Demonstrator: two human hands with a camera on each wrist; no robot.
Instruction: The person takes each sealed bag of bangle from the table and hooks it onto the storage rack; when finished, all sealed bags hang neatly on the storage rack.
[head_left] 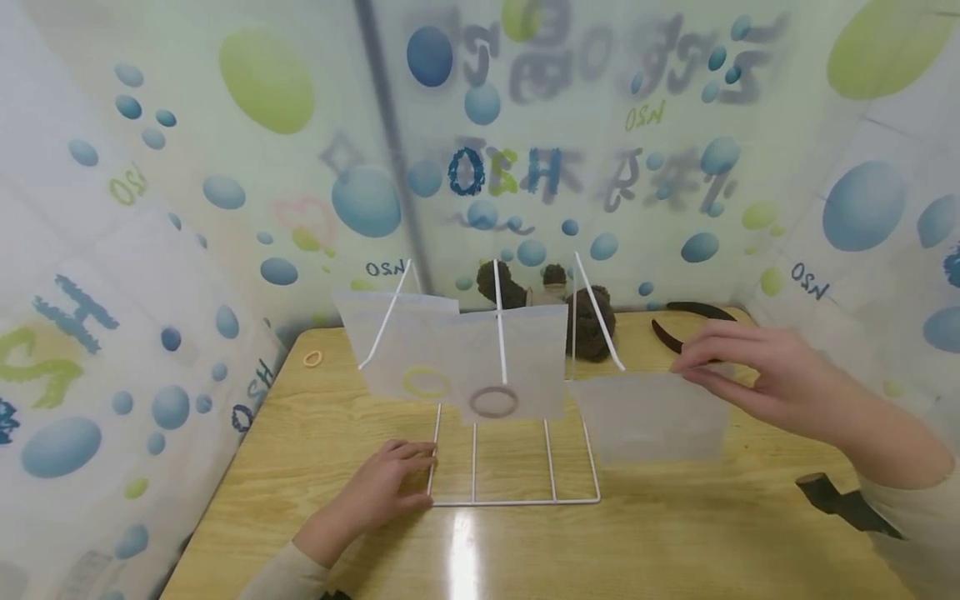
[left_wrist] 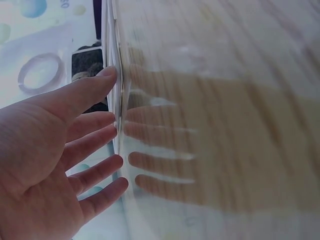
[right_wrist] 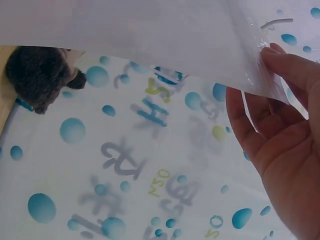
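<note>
My right hand (head_left: 772, 375) pinches the top right corner of a frosted translucent bag (head_left: 652, 417), thumb against fingers, as the right wrist view also shows. The bag hangs flat above the table, right of a white wire rack (head_left: 517, 502). Straight fingers of my left hand (head_left: 382, 483) touch the left side of the rack's base; in the left wrist view that hand (left_wrist: 45, 165) has its fingers spread. Two more frosted bags hang on the rack: the left bag (head_left: 390, 333) shows a yellow ring (head_left: 426, 382), the middle bag (head_left: 532, 350) a grey-brown ring (head_left: 493, 402).
A small tan ring (head_left: 312, 358) lies at the table's back left. Behind the rack sits a dark brown plush toy (head_left: 592, 329). Dark curved pieces (head_left: 697, 309) lie at the back right, beyond my right hand. Printed curtains enclose the wooden table (head_left: 300, 450).
</note>
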